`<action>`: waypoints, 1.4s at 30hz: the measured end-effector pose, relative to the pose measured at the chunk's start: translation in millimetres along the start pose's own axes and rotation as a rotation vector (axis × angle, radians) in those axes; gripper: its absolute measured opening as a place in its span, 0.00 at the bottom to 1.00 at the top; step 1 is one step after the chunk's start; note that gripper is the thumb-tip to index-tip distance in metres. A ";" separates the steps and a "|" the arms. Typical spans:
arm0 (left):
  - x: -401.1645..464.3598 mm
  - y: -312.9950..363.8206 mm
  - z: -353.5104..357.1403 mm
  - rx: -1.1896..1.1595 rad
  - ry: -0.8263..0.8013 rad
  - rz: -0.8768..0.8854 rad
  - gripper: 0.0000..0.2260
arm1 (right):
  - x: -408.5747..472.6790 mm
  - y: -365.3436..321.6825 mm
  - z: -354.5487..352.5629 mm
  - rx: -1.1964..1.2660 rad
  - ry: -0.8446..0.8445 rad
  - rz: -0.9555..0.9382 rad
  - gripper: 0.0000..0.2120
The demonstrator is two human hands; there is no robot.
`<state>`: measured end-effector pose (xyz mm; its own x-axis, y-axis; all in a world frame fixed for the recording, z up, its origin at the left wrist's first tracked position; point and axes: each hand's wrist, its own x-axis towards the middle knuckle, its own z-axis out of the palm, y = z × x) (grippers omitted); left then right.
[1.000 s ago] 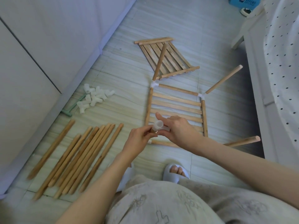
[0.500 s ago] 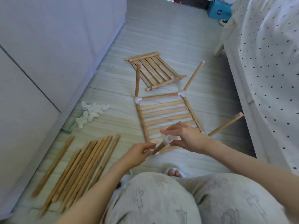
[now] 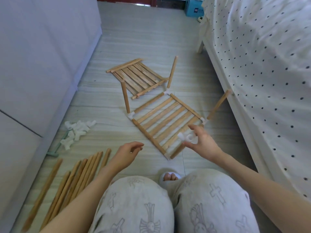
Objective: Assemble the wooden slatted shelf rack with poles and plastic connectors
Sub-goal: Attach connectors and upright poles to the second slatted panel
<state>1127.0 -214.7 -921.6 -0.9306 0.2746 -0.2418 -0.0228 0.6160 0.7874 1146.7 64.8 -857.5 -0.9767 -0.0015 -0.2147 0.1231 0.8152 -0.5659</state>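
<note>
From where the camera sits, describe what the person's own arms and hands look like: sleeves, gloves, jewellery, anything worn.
Both forearms are bare down to the bottom edge of the picture; no sleeve shows. The left hand and right hand wear no gloves, and no ring, watch or bracelet is visible. Below them, the legs are covered by pale grey trousers printed with cross-like motifs.

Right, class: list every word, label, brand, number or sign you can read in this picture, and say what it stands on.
Blue box at the far end of the floor: a white label with dark marks, too small and blurred to read.
Trousers: drawn crosses and figures only, no words.
Slatted shelf, poles, white connectors, bedspread: no text visible.
So nothing here can be read.
</note>
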 end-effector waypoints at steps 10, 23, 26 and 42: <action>14.0 -5.9 -16.4 -0.030 0.116 -0.032 0.13 | -4.5 17.1 30.0 0.861 0.232 0.363 0.18; 170.5 18.0 -55.4 -0.249 0.230 -0.264 0.39 | 20.5 56.9 8.2 0.935 0.374 0.233 0.24; 197.6 21.0 -53.7 -0.347 0.255 -0.205 0.27 | 29.6 70.9 3.2 0.942 0.375 0.217 0.26; 62.8 -20.5 -15.9 -0.044 0.515 0.097 0.11 | -0.3 94.3 -1.6 0.891 0.285 0.243 0.07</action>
<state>1063.3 -221.9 -943.9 -0.9879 -0.0766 0.1352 0.0677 0.5708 0.8183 1158.4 142.6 -909.5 -0.8987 0.3450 -0.2707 0.3009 0.0362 -0.9530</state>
